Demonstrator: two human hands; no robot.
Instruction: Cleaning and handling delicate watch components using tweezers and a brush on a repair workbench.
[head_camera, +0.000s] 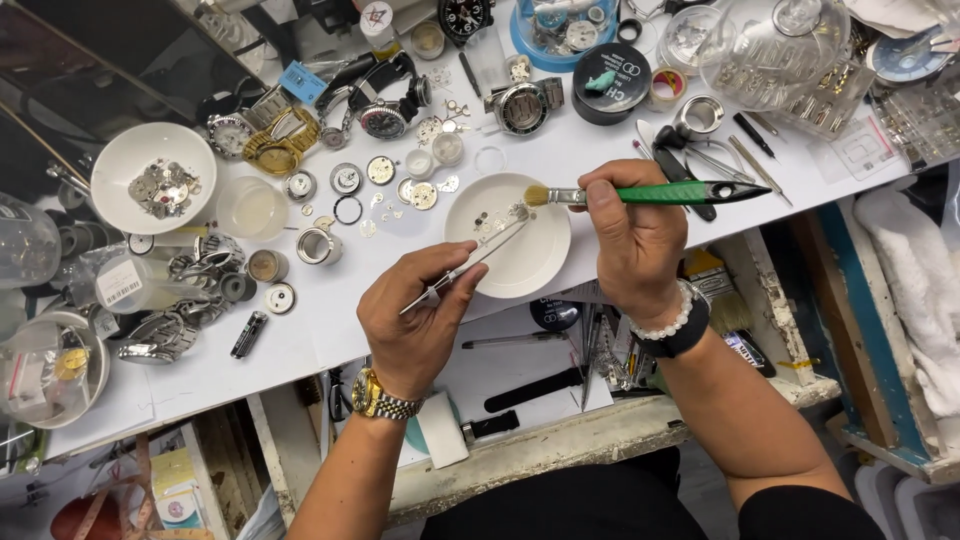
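The person's left hand (415, 320) pinches a pair of slim metal tweezers (465, 265), its fingers closed around the shaft, the tips reaching into a shallow white dish (525, 265) that sits near the front edge of the desk (300, 330). The tweezer tips appear to pin or grip a tiny metal part (517, 212) at the far side of the dish, though it is too small to tell which. The right hand (635, 235) has its fingers wrapped tight around a brush with a green handle (655, 194), held roughly level, its pale bristles touching that same part.

A few more tiny pieces (484, 221) lie loose on the dish just beside the brushed one. Judging from this, the brushing is under way on one part, and the loose pieces nearby look as though they have yet to be handled; whether any are already cleaned cannot be told.

Toward the left edge of the desk a white bowl (110, 185) holds a heap of watch movements and plates, apparently untouched. Between the two lie dials, rings and cases, with a gold-coloured wristwatch (280, 145) and a steel watch case (520, 107) nearer the back edge. Spare tweezers (745, 165) rest towards the right edge.
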